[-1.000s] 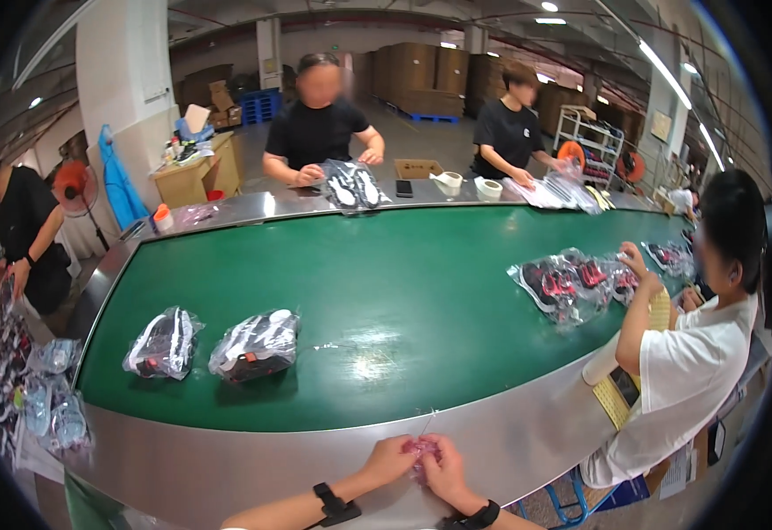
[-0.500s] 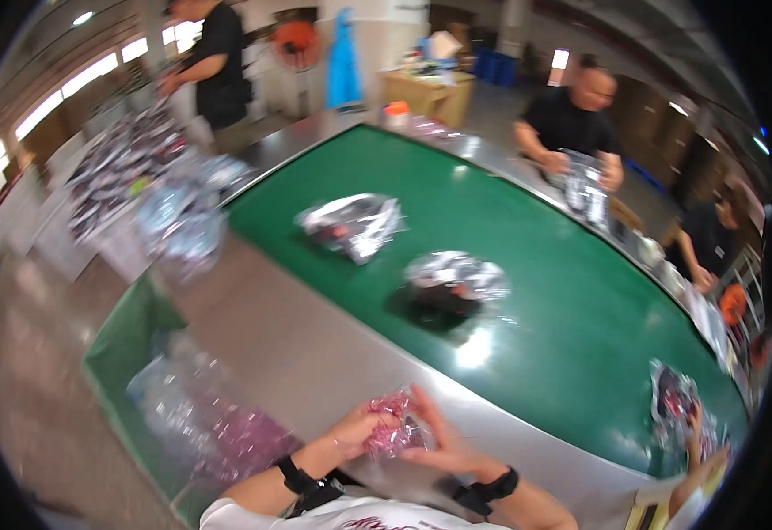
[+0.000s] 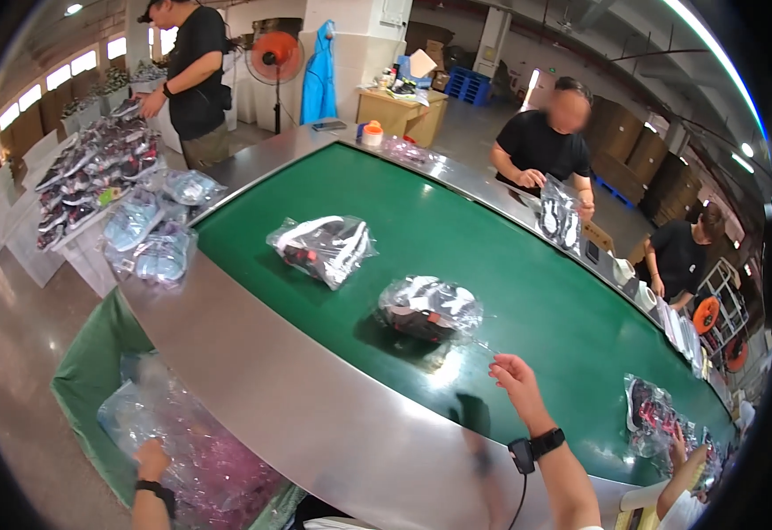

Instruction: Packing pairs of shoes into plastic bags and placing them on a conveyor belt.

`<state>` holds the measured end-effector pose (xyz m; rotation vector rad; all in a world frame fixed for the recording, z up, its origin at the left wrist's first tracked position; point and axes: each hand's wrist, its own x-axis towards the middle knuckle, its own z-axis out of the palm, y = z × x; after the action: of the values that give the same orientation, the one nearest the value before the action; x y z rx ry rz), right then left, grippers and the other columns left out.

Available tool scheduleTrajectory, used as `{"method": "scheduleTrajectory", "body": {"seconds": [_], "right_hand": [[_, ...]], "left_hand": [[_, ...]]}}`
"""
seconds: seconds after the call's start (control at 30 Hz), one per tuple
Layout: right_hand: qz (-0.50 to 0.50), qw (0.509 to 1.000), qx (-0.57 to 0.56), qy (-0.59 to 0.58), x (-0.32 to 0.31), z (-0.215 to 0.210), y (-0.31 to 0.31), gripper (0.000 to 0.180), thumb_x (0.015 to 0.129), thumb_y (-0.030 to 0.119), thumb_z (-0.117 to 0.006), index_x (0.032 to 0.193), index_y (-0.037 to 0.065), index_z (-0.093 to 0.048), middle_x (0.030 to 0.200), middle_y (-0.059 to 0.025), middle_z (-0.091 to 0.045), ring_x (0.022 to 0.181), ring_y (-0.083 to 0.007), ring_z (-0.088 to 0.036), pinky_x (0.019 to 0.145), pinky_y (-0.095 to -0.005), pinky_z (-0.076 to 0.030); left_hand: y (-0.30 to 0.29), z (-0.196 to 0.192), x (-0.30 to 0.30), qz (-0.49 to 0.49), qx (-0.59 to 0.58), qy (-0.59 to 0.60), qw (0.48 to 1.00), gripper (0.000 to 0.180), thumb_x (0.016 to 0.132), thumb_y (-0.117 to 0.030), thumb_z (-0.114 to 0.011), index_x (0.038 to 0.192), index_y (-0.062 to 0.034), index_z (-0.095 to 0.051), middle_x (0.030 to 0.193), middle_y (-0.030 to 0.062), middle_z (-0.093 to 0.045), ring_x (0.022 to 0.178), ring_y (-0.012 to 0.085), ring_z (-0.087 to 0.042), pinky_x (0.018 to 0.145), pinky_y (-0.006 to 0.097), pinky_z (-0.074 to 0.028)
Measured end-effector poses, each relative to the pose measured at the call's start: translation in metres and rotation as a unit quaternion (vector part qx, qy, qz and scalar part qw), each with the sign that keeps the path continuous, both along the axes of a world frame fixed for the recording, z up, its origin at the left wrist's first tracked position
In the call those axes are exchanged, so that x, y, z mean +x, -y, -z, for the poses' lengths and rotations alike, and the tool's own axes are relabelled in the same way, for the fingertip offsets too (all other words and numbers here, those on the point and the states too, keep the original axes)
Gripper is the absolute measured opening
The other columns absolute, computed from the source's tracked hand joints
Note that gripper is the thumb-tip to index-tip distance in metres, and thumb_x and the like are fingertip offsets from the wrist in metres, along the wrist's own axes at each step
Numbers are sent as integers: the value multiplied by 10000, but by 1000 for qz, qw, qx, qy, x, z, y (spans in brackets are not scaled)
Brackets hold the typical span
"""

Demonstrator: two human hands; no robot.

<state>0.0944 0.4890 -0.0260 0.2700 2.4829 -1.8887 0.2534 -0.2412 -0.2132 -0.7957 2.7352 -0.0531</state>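
Observation:
My left hand (image 3: 152, 459) is at the lower left, inside a green fabric-lined bin (image 3: 81, 362), curled against crumpled clear and pinkish plastic film (image 3: 213, 464). What its fingers hold, if anything, is hidden. My right hand (image 3: 518, 384) reaches over the green conveyor belt (image 3: 527, 327). Its thumb and fingertips pinch at the loose corner of a clear bag of black-and-white shoes (image 3: 430, 309). Farther left on the belt lies another bag of black, white and red shoes (image 3: 324, 252), apart from both hands.
A metal ledge (image 3: 253, 380) borders the belt. Bagged light-blue shoes (image 3: 160, 247) and loose shoes (image 3: 85, 185) are piled at left. People work at far left and across the belt. At right, another person's hand (image 3: 679, 450) touches bagged shoes (image 3: 646, 415).
Both hands have parted from the crumpled pink plastic they held together. My left hand has gone down into the bin; my right has reached forward to the bagged shoes. The view has shifted slightly.

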Motion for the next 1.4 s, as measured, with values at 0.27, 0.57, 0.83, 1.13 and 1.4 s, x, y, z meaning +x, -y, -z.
{"method": "scheduleTrajectory", "body": {"seconds": [0.27,0.57,0.83,1.13,1.4], "right_hand": [[-63,956,274,-80,-88,50,-17,886,719,246,-771,1407,-8,-275,1363,-196,-457,957,-255,-643,795,-345,-514],[-12,987,163,-8,-142,71,-16,470,850,232,-639,1220,-19,-493,871,-94,-649,695,-186,-636,631,-312,-508],[152,967,-202,-41,-99,16,-116,177,949,193,-539,966,40,-626,691,58,-511,561,-20,-441,475,-164,-357],[99,960,-260,15,-32,-4,-94,182,958,182,-535,984,16,-605,667,36,-533,537,-38,-469,481,-167,-389],[60,992,-111,9,32,-39,-73,188,947,150,-515,970,9,-638,673,23,-548,574,-60,-497,522,-204,-420]], "left_hand": [[-88,-154,-145,118,193,-391,892,91,748,-47,-521,734,12,-588,640,139,-594,556,235,-557,530,339,-432],[-407,-250,-240,384,376,-272,798,392,764,-211,-712,1103,-64,-582,495,50,-492,443,167,-479,469,305,-389],[-417,-153,-350,258,391,-423,775,327,788,-111,-587,1103,-51,-523,552,78,-552,430,222,-518,443,378,-423],[-384,-91,-416,-131,761,-208,601,269,905,-299,-568,720,-115,-501,476,-10,-355,326,112,-299,317,274,-235],[-343,-269,-329,137,578,-477,648,324,969,-236,-458,711,-56,-535,568,-47,-449,521,47,-383,476,238,-322]]}}
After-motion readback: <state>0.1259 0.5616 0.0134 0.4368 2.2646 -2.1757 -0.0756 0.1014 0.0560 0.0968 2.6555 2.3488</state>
